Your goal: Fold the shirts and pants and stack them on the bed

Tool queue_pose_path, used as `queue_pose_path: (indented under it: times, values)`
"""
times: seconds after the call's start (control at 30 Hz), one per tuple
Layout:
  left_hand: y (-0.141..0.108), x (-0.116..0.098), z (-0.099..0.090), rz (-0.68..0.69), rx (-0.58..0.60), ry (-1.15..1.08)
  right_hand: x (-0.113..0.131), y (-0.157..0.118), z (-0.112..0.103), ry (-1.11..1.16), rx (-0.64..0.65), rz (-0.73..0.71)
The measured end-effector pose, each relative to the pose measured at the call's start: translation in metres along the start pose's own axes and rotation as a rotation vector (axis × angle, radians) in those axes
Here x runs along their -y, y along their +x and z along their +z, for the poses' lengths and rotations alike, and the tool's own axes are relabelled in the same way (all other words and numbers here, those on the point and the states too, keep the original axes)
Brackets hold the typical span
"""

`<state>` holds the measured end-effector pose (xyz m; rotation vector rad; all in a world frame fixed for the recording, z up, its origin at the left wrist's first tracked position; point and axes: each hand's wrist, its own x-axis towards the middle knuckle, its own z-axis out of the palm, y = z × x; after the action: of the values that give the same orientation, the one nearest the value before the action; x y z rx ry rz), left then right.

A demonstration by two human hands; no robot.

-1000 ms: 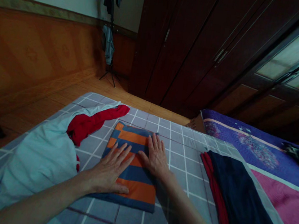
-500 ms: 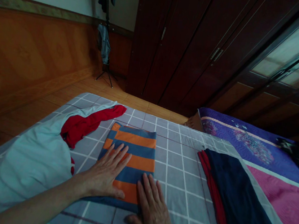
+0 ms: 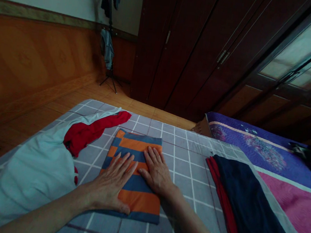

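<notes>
A folded garment with orange and blue-grey stripes [image 3: 141, 201] lies flat on the bed, its kind not clear from the folds. My left hand [image 3: 113, 185] rests on its left half, fingers spread and pointing away from me. On the upper right part of the stripes lies my right hand [image 3: 157, 171], palm down with the fingers stretched out. Neither hand grips anything. Left of the striped garment is a loose pale blue cloth [image 3: 38, 166], with a red cloth [image 3: 85, 132] partly on it.
A grey checked sheet [image 3: 184, 180] covers the bed. Dark blue and red folded clothes [image 3: 249, 203] lie at the right. Beyond them is a purple and pink floral bedspread [image 3: 243, 138]. A dark wardrobe [image 3: 177, 51] and a clothes stand [image 3: 108, 42] stand at the back.
My right hand has moved from the garment's near right corner up onto its far right part, uncovering that corner. My left hand stays nearly where it was.
</notes>
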<state>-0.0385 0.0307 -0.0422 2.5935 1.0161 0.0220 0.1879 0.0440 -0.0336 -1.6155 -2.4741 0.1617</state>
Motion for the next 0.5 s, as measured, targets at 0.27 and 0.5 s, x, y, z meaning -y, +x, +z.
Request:
queue_pose_path:
  times: [0.27,0.5]
  values:
    - [0.000,0.000,-0.001,0.018,-0.030,0.014,-0.007,0.018,0.008,-0.103,-0.100,0.229]
    - [0.001,0.002,0.009,-0.005,-0.126,-0.002,0.033,0.040,0.017,-0.002,-0.006,-0.106]
